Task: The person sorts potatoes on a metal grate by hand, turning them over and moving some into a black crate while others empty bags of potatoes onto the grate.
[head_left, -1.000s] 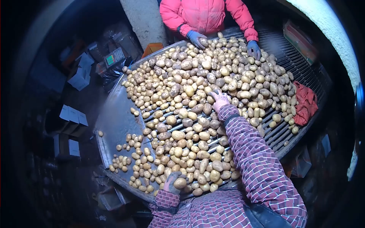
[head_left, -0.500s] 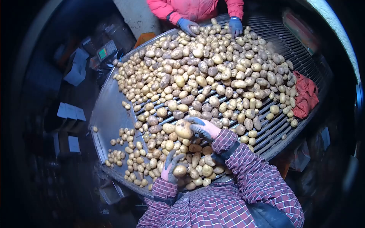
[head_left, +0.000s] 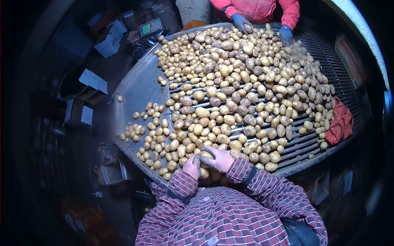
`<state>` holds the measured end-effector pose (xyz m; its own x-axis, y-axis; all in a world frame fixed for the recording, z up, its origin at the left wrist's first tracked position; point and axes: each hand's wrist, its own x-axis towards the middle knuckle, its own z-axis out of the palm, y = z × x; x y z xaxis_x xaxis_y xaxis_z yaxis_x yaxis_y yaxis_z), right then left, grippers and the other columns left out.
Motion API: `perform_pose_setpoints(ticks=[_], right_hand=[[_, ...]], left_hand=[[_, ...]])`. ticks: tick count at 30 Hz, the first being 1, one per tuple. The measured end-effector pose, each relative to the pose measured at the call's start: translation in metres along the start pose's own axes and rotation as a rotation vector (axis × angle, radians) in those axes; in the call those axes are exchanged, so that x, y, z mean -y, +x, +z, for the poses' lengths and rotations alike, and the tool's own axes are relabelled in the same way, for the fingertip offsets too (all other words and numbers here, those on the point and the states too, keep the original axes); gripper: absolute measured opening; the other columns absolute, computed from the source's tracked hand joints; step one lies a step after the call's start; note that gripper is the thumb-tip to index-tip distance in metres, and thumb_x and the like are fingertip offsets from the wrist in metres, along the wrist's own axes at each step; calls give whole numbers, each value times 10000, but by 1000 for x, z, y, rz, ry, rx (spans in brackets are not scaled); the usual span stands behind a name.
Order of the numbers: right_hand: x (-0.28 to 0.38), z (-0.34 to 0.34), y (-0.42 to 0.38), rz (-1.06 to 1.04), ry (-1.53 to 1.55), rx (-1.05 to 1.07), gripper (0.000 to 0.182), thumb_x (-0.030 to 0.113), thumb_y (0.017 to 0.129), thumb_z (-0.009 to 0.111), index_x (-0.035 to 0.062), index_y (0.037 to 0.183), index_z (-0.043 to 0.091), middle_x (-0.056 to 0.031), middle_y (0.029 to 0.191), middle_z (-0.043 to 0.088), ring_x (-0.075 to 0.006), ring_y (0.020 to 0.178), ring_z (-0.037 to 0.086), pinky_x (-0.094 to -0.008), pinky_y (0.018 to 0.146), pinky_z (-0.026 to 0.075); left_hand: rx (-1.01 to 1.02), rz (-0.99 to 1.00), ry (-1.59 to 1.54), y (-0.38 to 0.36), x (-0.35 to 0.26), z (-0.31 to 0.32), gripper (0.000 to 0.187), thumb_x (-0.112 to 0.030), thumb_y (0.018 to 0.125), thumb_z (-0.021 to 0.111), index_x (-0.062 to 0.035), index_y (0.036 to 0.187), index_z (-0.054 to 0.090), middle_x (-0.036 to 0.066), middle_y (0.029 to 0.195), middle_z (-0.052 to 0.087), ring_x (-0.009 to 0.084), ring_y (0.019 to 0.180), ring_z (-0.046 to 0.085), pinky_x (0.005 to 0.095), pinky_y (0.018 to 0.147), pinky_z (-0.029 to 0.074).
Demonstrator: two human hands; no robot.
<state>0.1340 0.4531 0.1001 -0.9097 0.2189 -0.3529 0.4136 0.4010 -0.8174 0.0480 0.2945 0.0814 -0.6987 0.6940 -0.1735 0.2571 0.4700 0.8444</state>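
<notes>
My right hand (head_left: 219,159), in a pink glove with grey fingers, is curled around a potato (head_left: 207,154), only partly visible between thumb and fingers. Close against it, my left hand (head_left: 192,167) is also closed, in the same kind of glove. Its fingertips meet the right hand's, and whatever lies inside its grip is hidden. Just below the hands, near my body, another potato (head_left: 204,174) shows. Loose potatoes (head_left: 201,112) of mixed sizes, some muddy, surround both hands on the slatted metal table (head_left: 303,144).
Opposite me, a person in a pink jacket has a gloved left hand (head_left: 285,35) and right hand (head_left: 241,22) at the heap. A red cloth (head_left: 340,121) lies on the right edge. Small potatoes spread over the smooth metal sheet (head_left: 133,96). Boxes (head_left: 107,44) stand at left.
My hands have come together near my body; the right hand moved back from over the potatoes with a large potato. The view has shifted, so the table appears further right and lower.
</notes>
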Motion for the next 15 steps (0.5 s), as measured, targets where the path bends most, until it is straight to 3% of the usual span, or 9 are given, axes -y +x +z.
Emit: perform_pose_setpoints(ticks=[3,6,7,8,10,11,12,14,15], right_hand=[[6,1,-10,-46,-95,-24,634,584,886,508,130,1329,503,-262,1133,622,-422,1080,582,-485,936,448],[11,2,-14,-152,466,33,549,442,899,612,48,1276,548,-157,1128,636,-241,1055,605,-356,930,466],[22,-7,-19,-35,630,100,504,374,920,610,36,1287,536,-91,1188,604,-171,1070,574,-305,923,475],[-2,6,-8,-150,701,35,483,337,941,589,10,1290,521,-98,1176,605,-166,1076,572,-293,910,485],[0,3,-12,-108,731,-36,487,317,952,573,-7,1308,495,-115,1200,589,-172,1086,572,-290,913,485],[4,0,-16,-103,802,-32,506,312,956,565,-2,1340,466,-130,1239,567,-180,1110,567,-293,920,484],[12,-3,-21,-54,732,-62,551,308,946,582,-4,1374,430,-136,1269,551,-192,1143,554,-304,952,469],[11,8,-20,-222,529,-62,628,325,919,622,7,1409,392,-141,1289,540,-216,1180,535,-327,1008,433],[24,13,-27,-240,446,-23,693,335,888,664,16,1428,367,-156,1339,508,-235,1249,481,-361,1065,379]], left_hand=[[16,-109,-140,-6,10,2,410,-297,1008,419,42,1072,640,239,976,674,361,916,651,400,827,509],[34,-187,-460,-3,48,4,428,-309,1027,371,22,1083,635,163,972,695,234,890,674,354,801,535],[151,-297,-780,-7,37,-4,511,-412,1017,335,11,1187,566,174,1075,658,275,924,670,390,813,551],[241,-451,-1076,-10,26,-12,620,-515,1008,299,0,1291,497,185,1177,621,315,957,667,427,824,567],[344,-488,-1329,-27,-12,-42,736,-611,974,258,-22,1402,362,196,1348,495,378,1091,607,486,836,567],[244,-555,-1337,-26,-8,-39,795,-659,951,239,-39,1445,292,190,1429,406,401,1202,529,502,874,551],[266,-500,-1405,-29,-3,-39,734,-585,948,332,-42,1441,292,185,1437,386,369,1235,500,494,910,534],[340,-390,-1529,-35,12,-34,664,-437,943,517,-48,1432,292,176,1453,346,304,1301,443,477,983,500],[313,-289,-1383,-34,29,-26,613,-298,921,558,-48,1423,311,170,1429,382,292,1276,470,450,989,498]])
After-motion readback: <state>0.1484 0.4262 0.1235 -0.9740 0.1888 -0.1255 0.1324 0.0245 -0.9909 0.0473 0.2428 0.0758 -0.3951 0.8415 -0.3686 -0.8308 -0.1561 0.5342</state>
